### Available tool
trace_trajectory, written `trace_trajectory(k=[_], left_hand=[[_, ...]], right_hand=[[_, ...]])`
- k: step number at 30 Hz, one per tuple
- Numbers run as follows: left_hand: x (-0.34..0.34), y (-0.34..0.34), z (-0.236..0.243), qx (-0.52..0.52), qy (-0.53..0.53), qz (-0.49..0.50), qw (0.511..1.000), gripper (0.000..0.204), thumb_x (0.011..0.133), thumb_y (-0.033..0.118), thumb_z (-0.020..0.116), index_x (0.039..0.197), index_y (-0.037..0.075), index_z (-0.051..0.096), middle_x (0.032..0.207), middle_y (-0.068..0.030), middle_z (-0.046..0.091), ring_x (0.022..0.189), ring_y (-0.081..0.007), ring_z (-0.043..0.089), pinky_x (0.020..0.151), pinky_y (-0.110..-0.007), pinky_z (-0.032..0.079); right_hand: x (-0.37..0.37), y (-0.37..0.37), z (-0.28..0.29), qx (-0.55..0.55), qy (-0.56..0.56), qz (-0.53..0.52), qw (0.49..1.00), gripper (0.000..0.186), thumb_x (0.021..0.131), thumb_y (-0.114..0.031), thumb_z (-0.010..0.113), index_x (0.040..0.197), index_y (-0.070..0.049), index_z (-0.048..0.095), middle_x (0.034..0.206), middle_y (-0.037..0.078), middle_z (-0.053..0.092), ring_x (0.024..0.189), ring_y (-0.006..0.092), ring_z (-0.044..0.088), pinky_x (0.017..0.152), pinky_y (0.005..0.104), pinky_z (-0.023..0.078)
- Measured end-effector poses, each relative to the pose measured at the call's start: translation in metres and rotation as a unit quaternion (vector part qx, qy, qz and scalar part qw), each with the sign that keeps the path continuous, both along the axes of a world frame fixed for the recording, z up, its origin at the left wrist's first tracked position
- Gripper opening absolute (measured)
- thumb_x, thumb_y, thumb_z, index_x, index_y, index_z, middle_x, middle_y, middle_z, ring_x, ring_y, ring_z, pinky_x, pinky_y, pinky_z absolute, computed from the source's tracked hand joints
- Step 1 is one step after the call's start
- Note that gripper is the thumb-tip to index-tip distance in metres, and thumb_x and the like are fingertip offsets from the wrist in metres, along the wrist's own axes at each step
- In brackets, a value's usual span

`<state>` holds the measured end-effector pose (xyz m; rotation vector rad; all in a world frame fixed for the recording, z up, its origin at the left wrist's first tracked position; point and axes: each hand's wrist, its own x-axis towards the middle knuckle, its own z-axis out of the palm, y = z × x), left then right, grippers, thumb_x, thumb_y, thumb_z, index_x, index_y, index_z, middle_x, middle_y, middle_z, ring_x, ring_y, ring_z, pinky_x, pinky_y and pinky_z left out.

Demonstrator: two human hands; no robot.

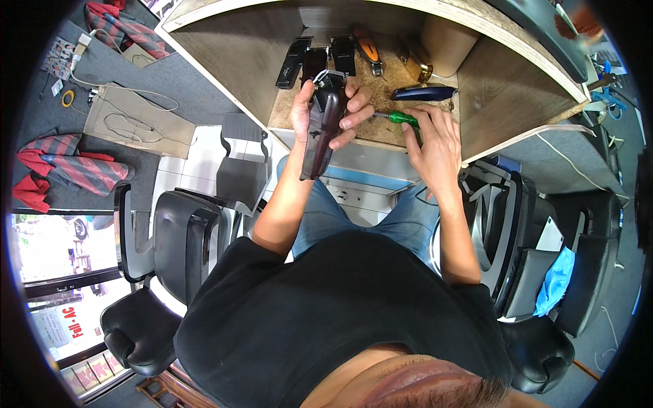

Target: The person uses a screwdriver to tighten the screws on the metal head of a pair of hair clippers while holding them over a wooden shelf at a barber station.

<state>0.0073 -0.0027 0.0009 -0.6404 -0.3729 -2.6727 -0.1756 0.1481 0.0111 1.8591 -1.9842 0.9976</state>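
My left hand (pixel 301 117) is closed round a dark maroon and black hair clipper (pixel 324 119), its blade end toward the far side. The thumb lies along its left side and the fingertips on its right. My right hand (pixel 435 139) rests low over the wooden shelf, thumb and fingers closed about the end of a green-handled screwdriver (pixel 403 118). The screwdriver's shaft points left toward the clipper. Just beyond it lies a dark blue trimmer (pixel 425 92). Farther back are a black clipper (pixel 294 62), another black clipper (pixel 343 56) and an orange and black trimmer (pixel 368 51).
A gold-coloured clipper (pixel 415 65) lies by a brown cylinder (pixel 449 44) at the shelf's back right. Wooden side walls (pixel 228 61) enclose the shelf. Black salon chairs (pixel 183 238) stand to both sides. Cables and a plaid cloth (pixel 75 165) lie at far left.
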Motion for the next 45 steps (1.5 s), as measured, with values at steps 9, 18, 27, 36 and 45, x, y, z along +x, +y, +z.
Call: trace_trajectory(k=[9, 18, 27, 36, 45], left_hand=[[-0.007, 0.011, 0.006, -0.006, 0.006, 0.026, 1.0, 0.085, 0.099, 0.071, 0.053, 0.136, -0.006, 0.05, 0.1, -0.0151, 0.053, 0.078, -0.0234, 0.055, 0.052, -0.032, 0.06], [-0.01, 0.025, 0.024, -0.028, -0.148, 0.147, 0.978, 0.071, 0.106, 0.059, 0.049, 0.143, -0.001, 0.051, 0.105, -0.0126, 0.059, 0.076, -0.0196, 0.054, 0.052, -0.027, 0.045], [-0.01, 0.03, 0.025, 0.046, -0.207, 0.195, 0.958, 0.064, 0.101, 0.052, 0.058, 0.125, -0.007, 0.057, 0.086, -0.0093, 0.051, 0.075, -0.0169, 0.049, 0.049, -0.028, 0.044], [-0.002, 0.034, 0.039, -0.125, -0.352, 0.21, 0.904, 0.069, 0.108, 0.061, 0.039, 0.139, 0.002, 0.058, 0.1, -0.019, 0.074, 0.077, -0.0176, 0.07, 0.072, -0.032, 0.06], [0.0, 0.04, 0.037, -0.121, -0.382, 0.208, 0.892, 0.066, 0.109, 0.06, 0.041, 0.144, 0.005, 0.054, 0.089, -0.0132, 0.066, 0.074, -0.0192, 0.065, 0.069, -0.033, 0.055]], right_hand=[[0.002, 0.002, 0.001, -0.007, -0.007, -0.015, 1.0, 0.022, 0.09, -0.017, 0.073, 0.109, -0.007, 0.071, 0.111, 0.008, 0.067, 0.103, 0.0298, 0.061, 0.096, 0.0425, 0.044], [0.003, 0.003, 0.001, -0.008, -0.015, -0.016, 1.0, 0.023, 0.089, -0.017, 0.073, 0.11, -0.006, 0.071, 0.112, 0.009, 0.067, 0.105, 0.0303, 0.062, 0.097, 0.0427, 0.044], [0.003, 0.003, 0.001, -0.004, -0.018, -0.021, 1.0, 0.024, 0.089, -0.018, 0.074, 0.111, -0.007, 0.072, 0.112, 0.009, 0.067, 0.105, 0.0304, 0.062, 0.098, 0.0427, 0.044], [0.003, 0.003, 0.002, 0.004, -0.008, -0.022, 1.0, 0.023, 0.09, -0.018, 0.073, 0.111, -0.006, 0.072, 0.111, 0.009, 0.068, 0.105, 0.0309, 0.062, 0.097, 0.0424, 0.044], [0.003, 0.004, 0.001, -0.004, -0.015, -0.021, 1.0, 0.025, 0.09, -0.017, 0.074, 0.112, -0.006, 0.072, 0.111, 0.009, 0.068, 0.105, 0.0303, 0.062, 0.098, 0.042, 0.044]])
